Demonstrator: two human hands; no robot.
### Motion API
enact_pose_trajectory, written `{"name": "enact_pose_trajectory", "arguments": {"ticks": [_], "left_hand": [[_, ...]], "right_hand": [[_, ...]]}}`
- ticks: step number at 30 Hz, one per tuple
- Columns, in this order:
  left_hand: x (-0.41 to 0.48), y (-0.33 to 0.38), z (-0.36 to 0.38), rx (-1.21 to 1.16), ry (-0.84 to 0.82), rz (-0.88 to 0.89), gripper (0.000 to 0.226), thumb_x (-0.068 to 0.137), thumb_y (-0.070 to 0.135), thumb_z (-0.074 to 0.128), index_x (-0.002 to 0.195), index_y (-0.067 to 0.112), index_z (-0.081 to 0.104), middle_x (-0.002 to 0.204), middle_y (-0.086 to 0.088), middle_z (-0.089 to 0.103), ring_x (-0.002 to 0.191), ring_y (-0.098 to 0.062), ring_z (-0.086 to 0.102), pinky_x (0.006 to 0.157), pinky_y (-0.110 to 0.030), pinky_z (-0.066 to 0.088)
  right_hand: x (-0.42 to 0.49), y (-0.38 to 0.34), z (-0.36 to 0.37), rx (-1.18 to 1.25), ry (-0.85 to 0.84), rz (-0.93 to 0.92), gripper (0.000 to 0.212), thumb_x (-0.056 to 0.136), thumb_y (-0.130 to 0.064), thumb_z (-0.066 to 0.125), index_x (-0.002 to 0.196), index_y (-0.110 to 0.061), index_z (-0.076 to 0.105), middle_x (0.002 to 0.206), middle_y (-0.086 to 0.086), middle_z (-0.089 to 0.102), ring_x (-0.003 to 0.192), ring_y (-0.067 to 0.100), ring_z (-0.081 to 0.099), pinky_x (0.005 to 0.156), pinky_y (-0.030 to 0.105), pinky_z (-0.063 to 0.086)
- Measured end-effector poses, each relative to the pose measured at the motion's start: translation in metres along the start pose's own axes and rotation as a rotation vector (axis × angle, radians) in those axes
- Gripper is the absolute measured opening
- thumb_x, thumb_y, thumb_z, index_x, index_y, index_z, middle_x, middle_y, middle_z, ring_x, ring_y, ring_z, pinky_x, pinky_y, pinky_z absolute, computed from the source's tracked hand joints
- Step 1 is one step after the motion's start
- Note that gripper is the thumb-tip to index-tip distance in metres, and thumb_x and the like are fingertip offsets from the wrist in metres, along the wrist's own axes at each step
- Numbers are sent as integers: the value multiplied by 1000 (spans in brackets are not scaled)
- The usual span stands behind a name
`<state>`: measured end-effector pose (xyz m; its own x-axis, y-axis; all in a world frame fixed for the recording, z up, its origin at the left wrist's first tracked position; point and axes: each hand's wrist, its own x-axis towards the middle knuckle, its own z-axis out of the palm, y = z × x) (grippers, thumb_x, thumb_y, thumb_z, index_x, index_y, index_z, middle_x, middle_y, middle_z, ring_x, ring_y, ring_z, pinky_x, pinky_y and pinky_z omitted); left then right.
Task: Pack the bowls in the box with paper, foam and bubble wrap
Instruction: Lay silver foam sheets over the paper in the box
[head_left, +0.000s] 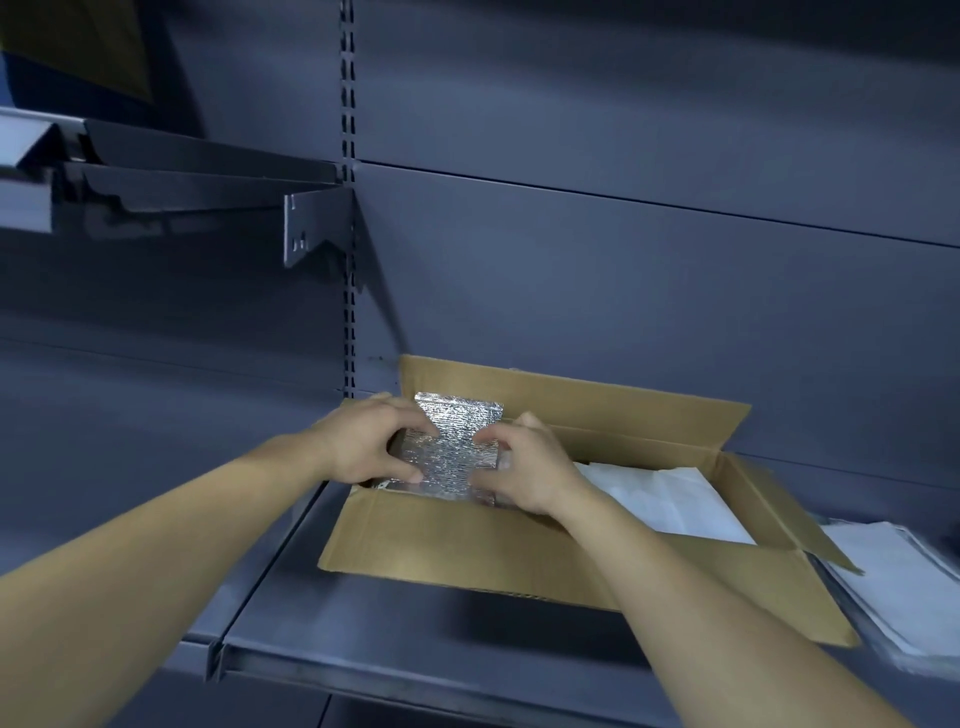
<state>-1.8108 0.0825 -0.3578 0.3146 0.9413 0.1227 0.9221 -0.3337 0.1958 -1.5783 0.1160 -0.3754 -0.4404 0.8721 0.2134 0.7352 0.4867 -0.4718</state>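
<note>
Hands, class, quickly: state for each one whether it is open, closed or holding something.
Left hand: grips the left side of the silver bubble wrap, over the box.
Right hand: grips the same wrap's right side.

Taking the box (467, 540) as landmark: sits on the shelf (363, 639), flaps open, rear flap up against the back panel (623, 286). In its left end, the foil wrap (457, 447), gripped on its left by the left hand (374, 441) and on its right by the right hand (524, 473). In its right half, paper (665, 493) lying flat. Just right of the box, on the same shelf, a stack of sheets (893, 587). Above and left of the box, a bracket (306, 228).
</note>
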Motion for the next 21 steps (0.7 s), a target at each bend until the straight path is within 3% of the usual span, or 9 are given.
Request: {"name": "enact_pose_trajectory", "arguments": {"ticks": [3,5,8,11,16,19,21], "left_hand": [[0,0,-1,-42,-60,-13,96,54,97,48,135,46,48,140,20,50,130,-7,45,110,-37,37],[3,-4,1,4,-121,2,106,47,104,36,138,50,41,141,20,49,130,-8,45,109,-39,37],[7,-7,1,-14,-176,-6,107,45,103,41,140,53,36,143,18,46,131,-10,43,111,-37,36],[8,-10,-2,-122,-239,-32,106,44,98,51,139,52,40,139,17,46,128,-9,43,111,-32,37],[13,-17,2,79,-279,25,80,71,76,61,141,47,37,141,18,47,127,-10,45,109,-35,39],[15,-11,5,164,-257,54,83,68,83,49,142,47,35,143,23,45,130,-10,44,110,-40,35],[16,-4,5,197,-248,74,76,74,77,54,141,45,38,143,22,46,130,-10,45,111,-40,34]], "right_hand": [[2,-1,-4,26,-38,-68,64,78,-46,78,135,-28,56,125,-8,41,124,9,34,106,27,33],[7,-1,-4,15,-116,-81,78,76,-53,78,143,-25,49,144,-5,40,136,12,33,114,29,29],[10,-2,-6,-46,-261,-73,94,76,-61,74,152,-21,35,156,-2,34,143,17,31,117,31,27],[12,-1,-8,-130,-338,-72,96,78,-62,70,154,-22,28,158,-2,31,143,17,31,117,32,27],[14,3,-3,-180,-311,-100,80,78,-58,72,144,-27,41,145,-2,46,132,20,42,110,40,38],[15,-1,-2,-168,-325,-127,94,77,-61,71,152,-20,32,155,-1,36,141,18,34,116,37,31],[17,-4,-1,-215,-344,-136,96,79,-61,69,155,-19,26,159,-2,29,145,18,28,118,36,27]]}}
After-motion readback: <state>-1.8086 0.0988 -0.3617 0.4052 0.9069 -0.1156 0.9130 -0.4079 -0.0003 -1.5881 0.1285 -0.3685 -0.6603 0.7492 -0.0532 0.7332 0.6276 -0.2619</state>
